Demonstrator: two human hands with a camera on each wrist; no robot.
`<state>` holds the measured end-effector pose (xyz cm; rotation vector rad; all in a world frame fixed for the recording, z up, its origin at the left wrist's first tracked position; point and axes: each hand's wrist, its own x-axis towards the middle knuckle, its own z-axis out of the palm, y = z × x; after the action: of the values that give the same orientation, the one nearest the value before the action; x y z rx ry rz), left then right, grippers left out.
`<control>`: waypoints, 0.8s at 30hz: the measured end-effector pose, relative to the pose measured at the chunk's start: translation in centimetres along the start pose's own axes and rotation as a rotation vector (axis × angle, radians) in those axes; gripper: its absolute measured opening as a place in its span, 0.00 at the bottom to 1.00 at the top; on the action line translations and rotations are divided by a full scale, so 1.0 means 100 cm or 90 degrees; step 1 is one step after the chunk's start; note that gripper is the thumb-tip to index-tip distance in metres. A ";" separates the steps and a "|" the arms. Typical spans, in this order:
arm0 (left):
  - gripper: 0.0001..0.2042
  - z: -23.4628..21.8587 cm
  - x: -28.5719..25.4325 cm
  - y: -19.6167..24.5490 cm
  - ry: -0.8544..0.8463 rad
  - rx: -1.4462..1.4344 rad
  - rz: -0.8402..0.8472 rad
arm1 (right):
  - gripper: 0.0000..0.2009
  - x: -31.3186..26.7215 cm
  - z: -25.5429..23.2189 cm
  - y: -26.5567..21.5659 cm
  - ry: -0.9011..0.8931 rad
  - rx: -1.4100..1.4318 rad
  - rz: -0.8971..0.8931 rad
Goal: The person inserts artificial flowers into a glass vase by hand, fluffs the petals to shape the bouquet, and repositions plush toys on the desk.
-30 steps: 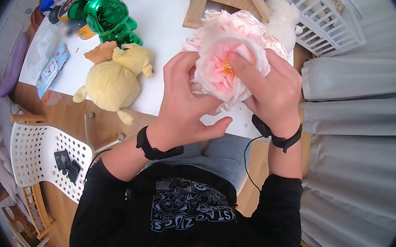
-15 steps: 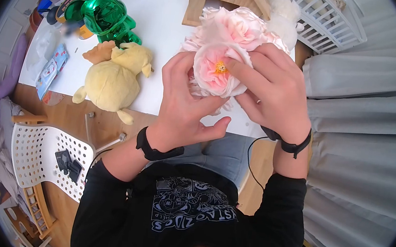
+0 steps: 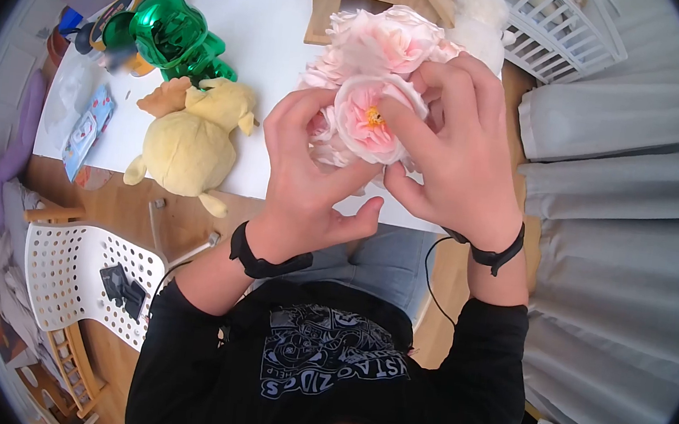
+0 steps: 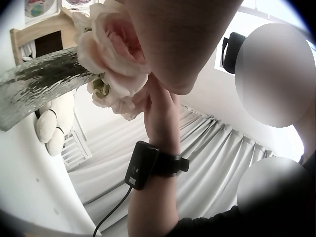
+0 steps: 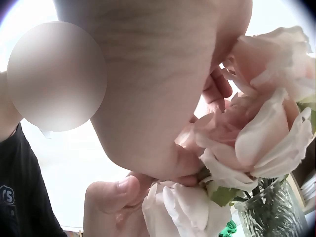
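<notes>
A large pink flower with a yellow centre [image 3: 356, 113] faces up in front of a bunch of paler blooms [image 3: 382, 41]. From the left, my left hand [image 3: 303, 177] curls its fingers round the front bloom's side, thumb sticking out below. My right hand [image 3: 465, 155] has bent fingers at its right petals, one fingertip beside the yellow centre. Stems stand in a ribbed glass vase [image 4: 42, 81] in the left wrist view, hidden in the head view. Both hands meet at the petals [image 5: 185, 212] in the right wrist view; the exact finger contact is partly hidden.
Left of the flowers on the white table [image 3: 270, 47] lie a yellow plush toy [image 3: 189, 151] and a shiny green figure [image 3: 168, 28]. Behind are a wooden house [image 3: 320, 15], a white plush [image 3: 480, 20] and a white crib [image 3: 552, 36]. A blue packet [image 3: 82, 139] lies far left.
The front bloom has shifted left and tipped more upward. My right hand's fingers have moved apart and bent more around its right side. My left hand keeps its hold, moving slightly left.
</notes>
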<state>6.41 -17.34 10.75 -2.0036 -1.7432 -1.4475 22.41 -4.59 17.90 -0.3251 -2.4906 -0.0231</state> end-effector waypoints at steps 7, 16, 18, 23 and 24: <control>0.22 -0.007 0.004 0.000 -0.005 0.026 0.022 | 0.23 -0.018 -0.018 0.010 0.007 0.004 -0.004; 0.18 -0.015 0.009 -0.007 0.102 0.178 0.118 | 0.23 -0.115 0.087 0.064 0.220 0.374 0.430; 0.18 -0.006 0.014 -0.007 0.062 0.154 0.125 | 0.29 -0.122 0.106 0.064 0.089 0.435 0.374; 0.18 0.015 0.012 -0.016 0.076 0.085 0.126 | 0.34 -0.100 0.108 0.073 -0.181 0.526 0.178; 0.18 0.017 0.013 -0.017 0.075 0.086 0.129 | 0.34 -0.097 0.112 0.078 -0.255 0.605 0.188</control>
<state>5.84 -14.83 9.99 -1.9210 -1.5001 -1.3189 25.31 1.82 2.66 -0.2870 -2.4697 1.4027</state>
